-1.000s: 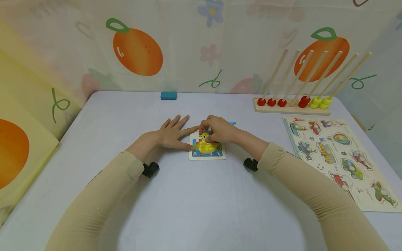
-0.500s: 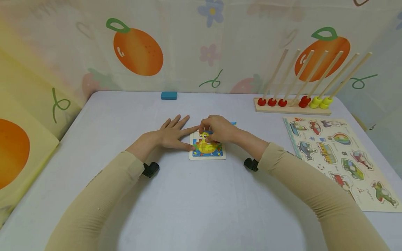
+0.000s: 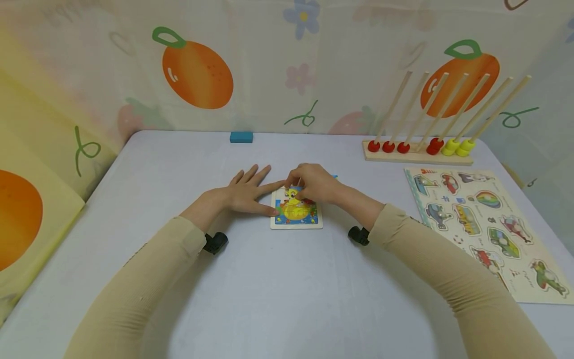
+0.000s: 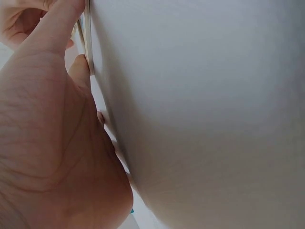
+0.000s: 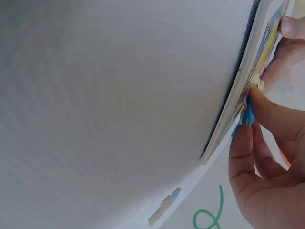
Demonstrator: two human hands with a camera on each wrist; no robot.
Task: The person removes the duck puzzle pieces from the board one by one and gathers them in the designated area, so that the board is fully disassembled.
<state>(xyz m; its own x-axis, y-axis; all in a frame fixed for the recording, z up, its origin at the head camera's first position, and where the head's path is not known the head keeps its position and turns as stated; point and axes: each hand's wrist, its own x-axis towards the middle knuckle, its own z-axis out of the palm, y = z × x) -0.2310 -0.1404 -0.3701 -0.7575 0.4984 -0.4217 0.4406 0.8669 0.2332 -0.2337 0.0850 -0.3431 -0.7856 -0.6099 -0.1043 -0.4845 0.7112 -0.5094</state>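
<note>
A small square jigsaw puzzle (image 3: 297,219) with a yellow duck picture and a pale frame lies flat on the white table. My left hand (image 3: 245,196) is spread beside it, fingers straight, with the thumb and index finger at its left edge. Over the upper part of the puzzle, my right hand (image 3: 314,183) pinches a blue puzzle piece (image 5: 248,114) between thumb and fingers, tilted close above the board in the right wrist view. That hand hides the puzzle's upper right. Another loose piece (image 5: 164,206) lies on the table beyond the board.
A blue block (image 3: 241,137) sits at the table's back edge. Back right stands a wooden peg rack (image 3: 417,156) with red and yellow beads. In front of it lies a large picture board (image 3: 482,234) with vehicle shapes. A fruit-printed cloth (image 3: 264,65) hangs behind the table.
My right hand has shifted very slightly away from me at the puzzle, still pinching. The left hand stays in place.
</note>
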